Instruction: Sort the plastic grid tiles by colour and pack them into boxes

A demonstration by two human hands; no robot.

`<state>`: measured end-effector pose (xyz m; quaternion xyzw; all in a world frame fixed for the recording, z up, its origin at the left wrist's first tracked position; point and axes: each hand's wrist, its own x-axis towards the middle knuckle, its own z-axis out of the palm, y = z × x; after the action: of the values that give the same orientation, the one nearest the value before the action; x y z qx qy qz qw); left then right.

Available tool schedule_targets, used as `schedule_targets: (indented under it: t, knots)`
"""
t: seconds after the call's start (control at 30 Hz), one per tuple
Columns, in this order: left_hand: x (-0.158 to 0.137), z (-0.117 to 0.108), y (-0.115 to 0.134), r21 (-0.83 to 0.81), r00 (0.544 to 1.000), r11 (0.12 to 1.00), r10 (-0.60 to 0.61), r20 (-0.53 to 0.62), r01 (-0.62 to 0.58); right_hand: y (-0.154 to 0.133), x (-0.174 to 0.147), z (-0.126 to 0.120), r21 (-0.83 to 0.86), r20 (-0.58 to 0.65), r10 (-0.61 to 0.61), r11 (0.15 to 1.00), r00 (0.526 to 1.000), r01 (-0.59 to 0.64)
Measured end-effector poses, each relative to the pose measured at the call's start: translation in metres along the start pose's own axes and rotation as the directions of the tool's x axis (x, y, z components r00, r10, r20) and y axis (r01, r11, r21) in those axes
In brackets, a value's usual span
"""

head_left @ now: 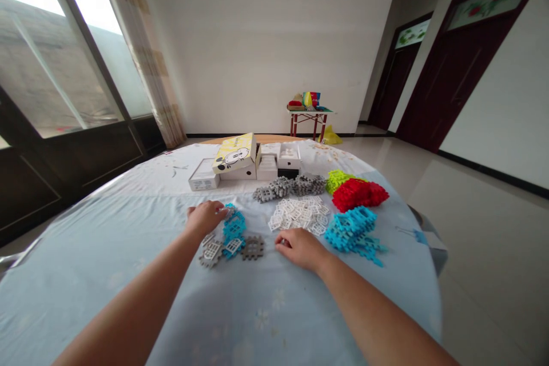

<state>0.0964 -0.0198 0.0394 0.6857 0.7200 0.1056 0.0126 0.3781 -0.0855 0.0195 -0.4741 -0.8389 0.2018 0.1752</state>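
My left hand [206, 217] has its fingers closed on the upper edge of a joined group of toothed plastic building pieces. A small grey piece lies at its fingertips. Blue pieces [234, 226] form the middle of this group, one carrying a white window insert [234, 247]. Grey pieces flank it: one with a white window insert [212, 250] on the left, a bare grey piece [253, 247] on the right. My right hand [300, 247] rests on the cloth with curled fingers, just below a pile of white window inserts [299, 214]. Whatever its fingers enclose is hidden.
Stacked grey pieces [291, 186] lie behind the white pile. Blue [351, 229], red [359, 194] and lime-green pieces [338, 180] are heaped at right. White boxes [205, 175] and a yellow-patterned lid [235, 152] stand at the back of the round table [115, 274].
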Motion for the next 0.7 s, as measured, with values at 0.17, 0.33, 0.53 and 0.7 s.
schedule_targets:
  t: [0.17, 0.33, 0.53, 0.7]
  knots:
    - [0.011, -0.001, -0.002, 0.001, 0.998, 1.0, -0.007, 0.059, 0.007, -0.001, 0.001, 0.0, -0.005, 0.001, 0.007, 1.0, 1.0, -0.007]
    - [0.016, -0.006, -0.004, -0.051, 0.996, 0.999, -0.006, 0.085, 0.011, -0.002, 0.0, -0.001, -0.011, 0.013, 0.022, 1.0, 1.0, -0.022]
    - [0.017, -0.014, 0.004, -0.099, 0.996, 0.994, -0.027, 0.084, 0.036, -0.003, -0.001, -0.003, -0.014, 0.025, 0.03, 0.999, 0.999, -0.03]
    - [0.015, -0.022, 0.006, -0.153, 0.997, 0.985, -0.074, 0.012, 0.075, -0.002, 0.0, -0.002, -0.005, 0.013, 0.02, 1.0, 1.0, -0.02]
